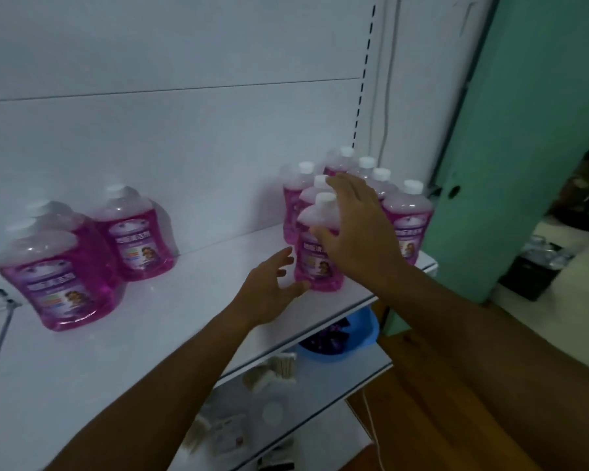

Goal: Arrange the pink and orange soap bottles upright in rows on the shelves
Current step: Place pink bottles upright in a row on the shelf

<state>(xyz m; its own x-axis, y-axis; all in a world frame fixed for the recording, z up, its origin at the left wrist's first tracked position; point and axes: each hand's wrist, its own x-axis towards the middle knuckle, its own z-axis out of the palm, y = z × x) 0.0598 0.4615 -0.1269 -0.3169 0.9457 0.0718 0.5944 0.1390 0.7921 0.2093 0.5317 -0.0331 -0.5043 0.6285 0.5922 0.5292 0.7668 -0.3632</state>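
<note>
Between the two hands stood a pink soap bottle [317,253] on the shelf [170,311], the left hand [269,287] loosely spread beside its base, the right hand [357,232] flat-fingered against its shoulder, neither grasping it.

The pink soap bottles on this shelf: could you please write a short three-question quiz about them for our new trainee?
1. True or false: every pink bottle on the white shelf stands upright.
2. Which hand is over the front bottle in the right group: A left hand, B right hand?
3. What colour are the bottle caps?

Key: 1 true; 2 B; 3 white.
</note>
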